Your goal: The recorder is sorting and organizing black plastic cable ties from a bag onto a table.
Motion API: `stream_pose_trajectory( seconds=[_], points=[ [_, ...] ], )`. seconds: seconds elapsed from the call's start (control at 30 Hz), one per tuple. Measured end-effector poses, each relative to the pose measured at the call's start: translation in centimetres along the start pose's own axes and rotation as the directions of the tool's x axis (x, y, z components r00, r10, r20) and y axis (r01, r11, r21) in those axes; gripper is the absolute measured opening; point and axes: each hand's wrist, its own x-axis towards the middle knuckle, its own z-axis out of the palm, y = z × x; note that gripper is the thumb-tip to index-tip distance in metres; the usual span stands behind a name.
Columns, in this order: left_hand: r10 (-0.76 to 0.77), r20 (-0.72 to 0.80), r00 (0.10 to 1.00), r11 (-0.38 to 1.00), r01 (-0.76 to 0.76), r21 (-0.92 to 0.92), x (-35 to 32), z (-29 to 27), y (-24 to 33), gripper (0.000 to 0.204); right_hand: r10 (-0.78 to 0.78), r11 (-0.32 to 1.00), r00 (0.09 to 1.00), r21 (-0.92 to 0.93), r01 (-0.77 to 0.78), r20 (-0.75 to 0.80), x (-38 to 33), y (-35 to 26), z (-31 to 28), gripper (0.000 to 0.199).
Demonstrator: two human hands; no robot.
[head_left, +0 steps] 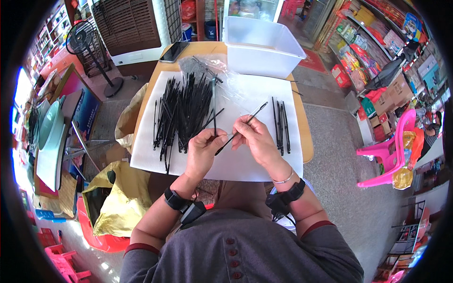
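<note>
Wooden tabletop carries a phone and bin beyond black rods.

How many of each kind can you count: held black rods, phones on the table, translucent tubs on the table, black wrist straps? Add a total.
Held black rods: 2
Phone: 1
Translucent tub: 1
Black wrist straps: 2
Total: 6

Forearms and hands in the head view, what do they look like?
The left hand and right hand wear no gloves. Each forearm has a black strap with a dark boxy device; the right one also bears a thin silvery bracelet. The short grey sleeves end in dark red trim.
</note>
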Motion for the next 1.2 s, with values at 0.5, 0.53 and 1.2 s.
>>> stream_pose_trajectory(
  seconds=[0.5, 0.53, 1.2],
  points=[
    [-0.049, 0.088, 0.995, 0.999, 0.048, 0.010, -0.2, -1.3, -0.4, 0.005, 0.039, 0.999, 0.996, 0.021, -0.041, 0.075, 0.5, 0.3, -0.3, 0.015],
    [-0.028, 0.097, 0.995, 0.994, 0.017, 0.106, -0.3, -1.2, -0.5, 0.005, 0.042, 0.999, 0.996, 0.023, -0.044, 0.074, 0.5, 0.3, -0.2, 0.015],
    [0.032, 0.090, 0.995, 0.941, -0.060, 0.332, -0.5, 0.2, 0.4, 0.018, -0.223, 0.845, 0.975, -0.502, 0.183, -0.020, -0.6, 0.3, 1.3, 0.010]
  ],
)
